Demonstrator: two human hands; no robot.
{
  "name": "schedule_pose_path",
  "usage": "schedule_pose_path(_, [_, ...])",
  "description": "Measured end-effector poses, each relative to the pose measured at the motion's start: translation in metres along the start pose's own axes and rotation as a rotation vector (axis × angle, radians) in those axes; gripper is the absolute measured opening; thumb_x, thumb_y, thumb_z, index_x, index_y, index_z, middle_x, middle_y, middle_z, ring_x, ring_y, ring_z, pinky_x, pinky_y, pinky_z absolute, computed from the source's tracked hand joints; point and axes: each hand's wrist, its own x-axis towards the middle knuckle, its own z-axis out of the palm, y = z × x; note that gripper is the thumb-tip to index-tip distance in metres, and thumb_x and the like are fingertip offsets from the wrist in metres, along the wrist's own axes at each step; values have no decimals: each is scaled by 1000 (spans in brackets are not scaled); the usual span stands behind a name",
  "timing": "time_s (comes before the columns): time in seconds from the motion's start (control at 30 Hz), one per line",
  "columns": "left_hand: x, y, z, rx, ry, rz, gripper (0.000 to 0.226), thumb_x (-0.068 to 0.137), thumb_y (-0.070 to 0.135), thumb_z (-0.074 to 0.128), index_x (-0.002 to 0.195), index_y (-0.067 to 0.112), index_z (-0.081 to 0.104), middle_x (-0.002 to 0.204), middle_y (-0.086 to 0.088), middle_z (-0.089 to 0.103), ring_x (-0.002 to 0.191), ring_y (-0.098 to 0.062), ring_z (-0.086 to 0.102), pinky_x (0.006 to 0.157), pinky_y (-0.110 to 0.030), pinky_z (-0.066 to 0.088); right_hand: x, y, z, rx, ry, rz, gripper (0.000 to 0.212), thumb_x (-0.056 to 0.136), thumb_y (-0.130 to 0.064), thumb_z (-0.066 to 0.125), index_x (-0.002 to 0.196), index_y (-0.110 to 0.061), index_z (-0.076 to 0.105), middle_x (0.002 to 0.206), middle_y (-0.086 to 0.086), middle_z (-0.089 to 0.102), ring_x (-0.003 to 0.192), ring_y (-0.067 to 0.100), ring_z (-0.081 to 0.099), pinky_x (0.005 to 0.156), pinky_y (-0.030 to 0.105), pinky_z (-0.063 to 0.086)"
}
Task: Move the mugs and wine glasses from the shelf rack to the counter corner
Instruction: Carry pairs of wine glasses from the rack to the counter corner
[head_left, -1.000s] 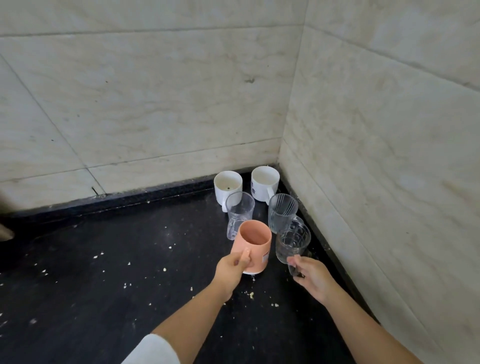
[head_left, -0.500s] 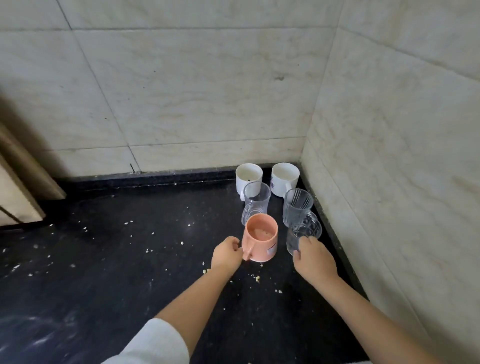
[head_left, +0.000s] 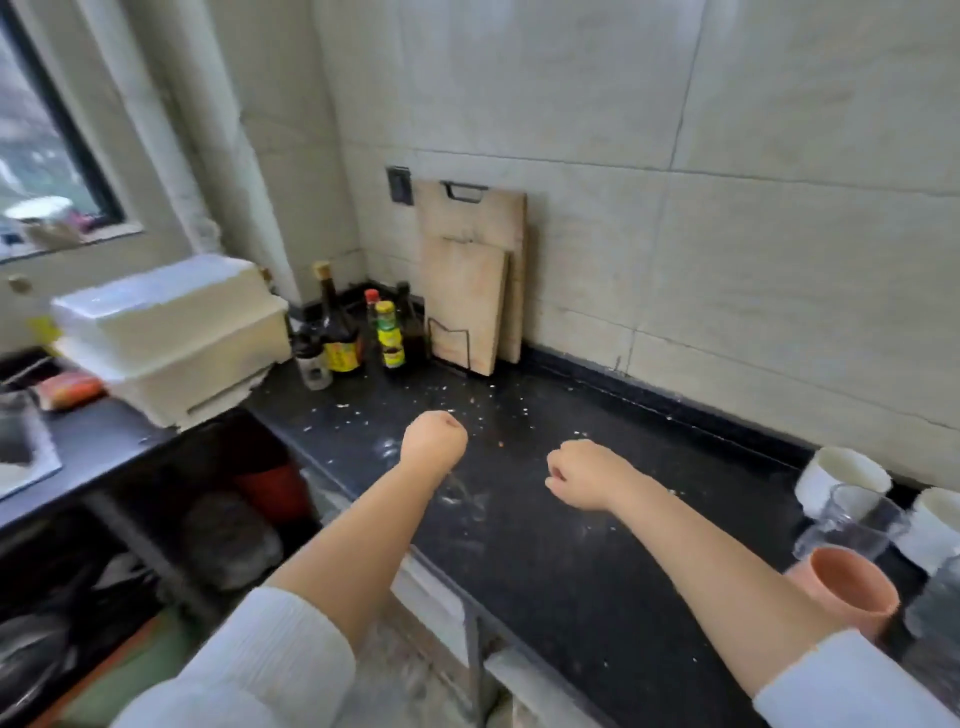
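At the right edge of the black counter (head_left: 571, 551) stands a group of cups: a pink mug (head_left: 847, 587), a clear glass (head_left: 852, 525), a white mug (head_left: 841, 475) and a second white mug (head_left: 935, 525). Another clear glass (head_left: 935, 597) is cut by the frame edge. My left hand (head_left: 434, 434) hovers over the counter with fingers curled, holding nothing. My right hand (head_left: 582, 473) is beside it, also curled and empty. Both hands are well left of the cups.
Two wooden cutting boards (head_left: 470, 291) lean on the tiled wall in a wire stand. Sauce bottles (head_left: 358, 332) cluster in the far corner. A white foam box (head_left: 171, 332) sits left, by a window. Crumbs dot the counter. Below left are dark shelves with pots.
My view has swung left, away from the corner. Both hands have let go of the pink mug and the glass and pulled left over the counter.
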Motion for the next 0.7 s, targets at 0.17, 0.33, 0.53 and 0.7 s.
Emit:
schedule_pose_path(0.17, [-57,-101,-131,114,197,-64,26,88,13,46,99,6,68,107,-13,70,103,-29,61,85,-33,49,18,-151,-35,165,46,-200,24,93,-27,43,91,-8,58,104,13,63,97,29,57,74,31,38])
schedule_pose_path(0.33, [-136,-205,-234,241,299,-247,29,90,23,47,65,11,56,71,-5,58,84,-28,56,60,-28,42,1,-311,-29,155,49,-516,27,91,-25,46,102,-6,62,110,12,63,100,26,57,76,28,38])
schedule_pose_path(0.53, [-235,-306,-331,476,485,-490,30,90,18,45,114,10,61,120,-13,61,114,-30,52,87,-34,46,-35,-491,-17,92,45,-842,31,90,-23,46,98,0,64,108,17,63,102,30,57,88,37,45])
schedule_pose_path(0.7, [-304,-384,-401,545,542,-698,34,88,16,46,119,12,60,126,-12,59,118,-30,51,94,-38,45,-62,-624,-4,72,19,-1048,29,91,-24,44,106,-6,61,117,16,59,110,29,53,87,32,42])
